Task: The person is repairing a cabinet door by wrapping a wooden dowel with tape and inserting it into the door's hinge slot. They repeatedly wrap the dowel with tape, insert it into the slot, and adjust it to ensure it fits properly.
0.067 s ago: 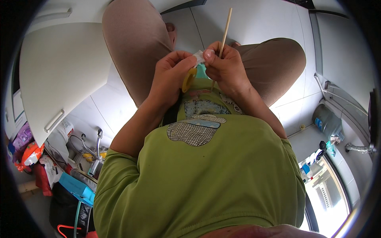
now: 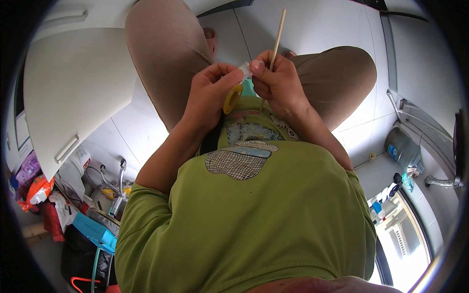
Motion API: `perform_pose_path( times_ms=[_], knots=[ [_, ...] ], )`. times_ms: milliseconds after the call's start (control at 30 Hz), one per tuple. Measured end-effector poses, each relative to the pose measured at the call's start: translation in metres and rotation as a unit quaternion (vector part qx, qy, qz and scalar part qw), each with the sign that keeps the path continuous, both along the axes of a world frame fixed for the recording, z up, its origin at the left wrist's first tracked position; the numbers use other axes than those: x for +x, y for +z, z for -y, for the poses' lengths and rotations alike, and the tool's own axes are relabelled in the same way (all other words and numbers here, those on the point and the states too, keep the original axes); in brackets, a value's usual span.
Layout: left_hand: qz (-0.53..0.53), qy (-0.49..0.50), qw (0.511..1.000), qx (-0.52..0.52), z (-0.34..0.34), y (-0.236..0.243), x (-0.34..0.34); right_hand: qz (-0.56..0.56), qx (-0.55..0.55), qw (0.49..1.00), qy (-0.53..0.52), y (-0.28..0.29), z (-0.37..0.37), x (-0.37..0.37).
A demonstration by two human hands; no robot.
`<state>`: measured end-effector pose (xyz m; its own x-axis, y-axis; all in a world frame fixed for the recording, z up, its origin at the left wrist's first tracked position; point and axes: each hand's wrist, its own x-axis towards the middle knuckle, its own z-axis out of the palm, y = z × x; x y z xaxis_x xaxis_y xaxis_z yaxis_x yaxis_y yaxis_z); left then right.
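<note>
Hardly anything has moved since the earlier frame beyond a slight shift of the crumpled white piece (image 2: 245,72). It sits between the hands, pinched by the fingertips of the left hand (image 2: 210,93) and right hand (image 2: 281,85). Just below the left fingers is a yellow ring (image 2: 233,99); a thin wooden stick (image 2: 278,36) slants through the right hand's grasp. Beyond are brown trousers (image 2: 332,78) and pale floor tiles (image 2: 266,22).
</note>
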<state>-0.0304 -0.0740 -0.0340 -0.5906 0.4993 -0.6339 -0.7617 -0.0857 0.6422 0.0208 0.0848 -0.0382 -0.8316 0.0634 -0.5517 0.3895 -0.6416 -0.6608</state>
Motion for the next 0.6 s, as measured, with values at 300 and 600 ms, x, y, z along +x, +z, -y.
perform_pose_path(
  times_ms=[300,600],
  knots=[
    [-0.243,-0.094,0.957,-0.126,-0.003,0.002,0.002,0.013,-0.068,0.998,-0.01,0.002,-0.001,0.003],
    [-0.519,-0.104,0.812,-0.245,-0.013,0.005,0.012,-0.007,-0.156,0.987,-0.027,-0.006,-0.001,0.005]
  ],
)
